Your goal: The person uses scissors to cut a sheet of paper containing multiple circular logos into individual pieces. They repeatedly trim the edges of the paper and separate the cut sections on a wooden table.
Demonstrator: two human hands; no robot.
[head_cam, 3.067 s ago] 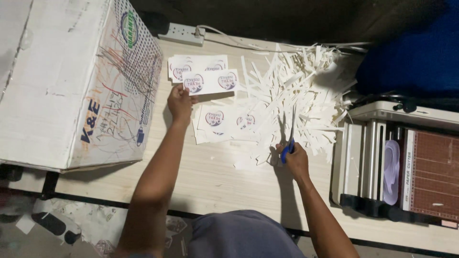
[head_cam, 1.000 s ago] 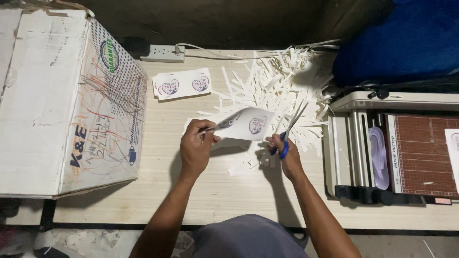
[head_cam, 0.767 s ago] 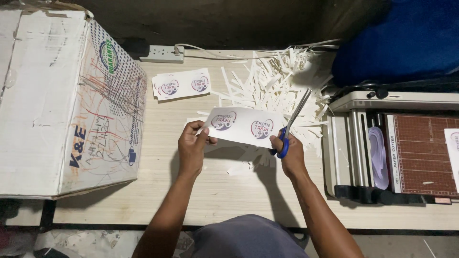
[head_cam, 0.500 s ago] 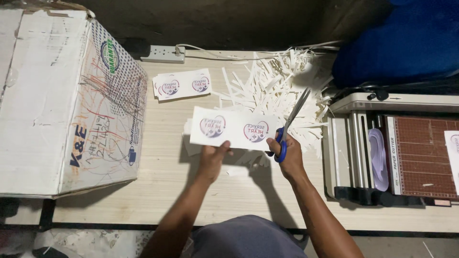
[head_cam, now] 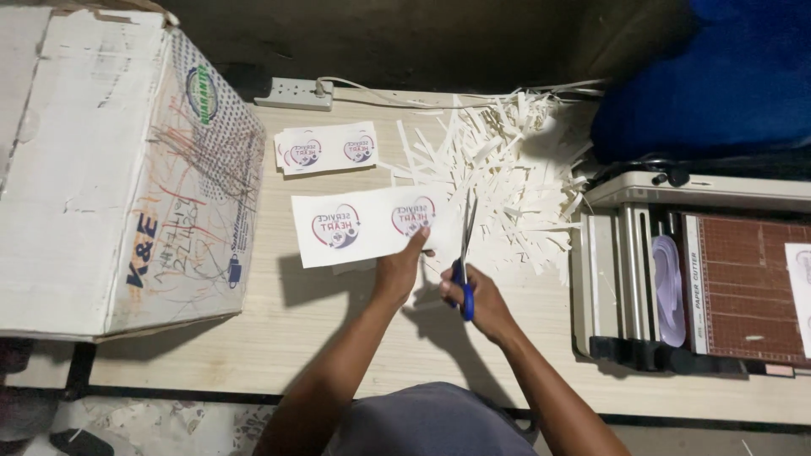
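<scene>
My left hand point(head_cam: 400, 268) pinches the lower right part of a white printed sheet point(head_cam: 365, 225) that carries two heart-shaped logos and is held flat above the table. My right hand point(head_cam: 475, 302) grips blue-handled scissors point(head_cam: 464, 260). Their blades point away from me and lie along the sheet's right edge. A small stack of cut printed strips point(head_cam: 326, 149) lies farther back on the wooden table point(head_cam: 338, 329).
A large white cardboard box point(head_cam: 118, 169) fills the left side. A heap of white paper offcuts point(head_cam: 498, 169) lies right of the sheet. A paper cutter point(head_cam: 701, 270) stands at the right, a white power strip point(head_cam: 294, 93) at the back edge.
My left hand picked a sheet off the table, turned it face up and shifted it left. The scissors swung from tilted right to upright at the sheet's right edge.
</scene>
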